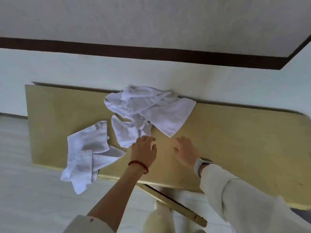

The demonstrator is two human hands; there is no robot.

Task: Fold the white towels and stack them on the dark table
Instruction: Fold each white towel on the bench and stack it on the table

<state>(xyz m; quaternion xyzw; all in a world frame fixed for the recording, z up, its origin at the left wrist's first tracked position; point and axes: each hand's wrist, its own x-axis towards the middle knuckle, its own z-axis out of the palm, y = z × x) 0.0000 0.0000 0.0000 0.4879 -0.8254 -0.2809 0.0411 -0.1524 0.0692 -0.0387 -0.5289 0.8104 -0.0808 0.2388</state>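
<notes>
Left hand (143, 149) and right hand (185, 151) hover over the yellowish table (235, 140), fingers relaxed, holding nothing. At 10 o'clock, one white towel (87, 153) overhangs the near edge, long axis near-to-far. At 12 o'clock lies the crumpled towel pile (148, 108).

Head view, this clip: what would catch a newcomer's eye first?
A crumpled heap of white towels lies at the far edge of the yellowish table, against the wall. Another towel on the left droops over the table's near edge. Both hands reach in empty: the left hand, with a red bead bracelet, near the heap, and the right hand above a pale watch.
</notes>
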